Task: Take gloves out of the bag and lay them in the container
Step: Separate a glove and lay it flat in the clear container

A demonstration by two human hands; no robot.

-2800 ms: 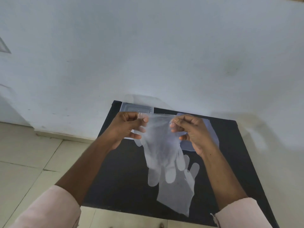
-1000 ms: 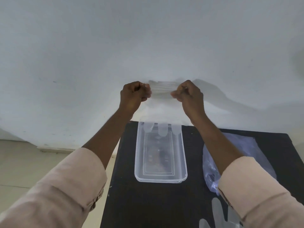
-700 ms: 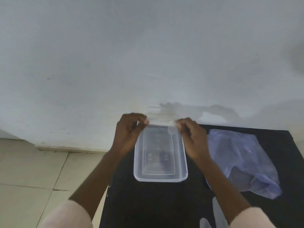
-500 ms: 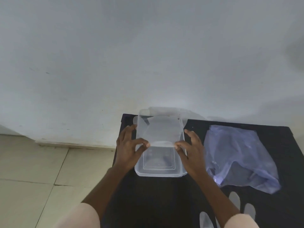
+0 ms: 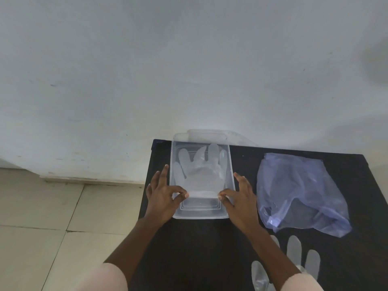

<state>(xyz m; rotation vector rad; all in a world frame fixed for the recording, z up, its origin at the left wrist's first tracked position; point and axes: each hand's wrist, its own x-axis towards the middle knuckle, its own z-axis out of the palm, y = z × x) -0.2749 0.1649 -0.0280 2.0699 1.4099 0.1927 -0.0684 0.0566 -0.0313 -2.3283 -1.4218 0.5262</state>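
Observation:
A clear plastic glove [image 5: 200, 174] lies flat in the clear rectangular container [image 5: 200, 213], fingers pointing to the wall. My left hand [image 5: 164, 195] pinches the cuff's left corner between thumb and forefinger. At the cuff's right corner my right hand [image 5: 238, 198] pinches it the same way. Both hands rest at the container's near sides. The bluish plastic bag [image 5: 298, 194] lies crumpled to the right of the container. A second clear glove [image 5: 294, 259] lies on the black table near my right forearm, partly hidden by it.
The black table [image 5: 199, 248] stands against a white wall [image 5: 189, 70]. A clear lid [image 5: 206, 134] leans behind the container at the wall. Tiled floor [image 5: 52, 217] lies to the left of the table's edge.
My hands came down from wall height with the glove and laid it in the container. The cuff has moved toward me, and the glove now lies flat.

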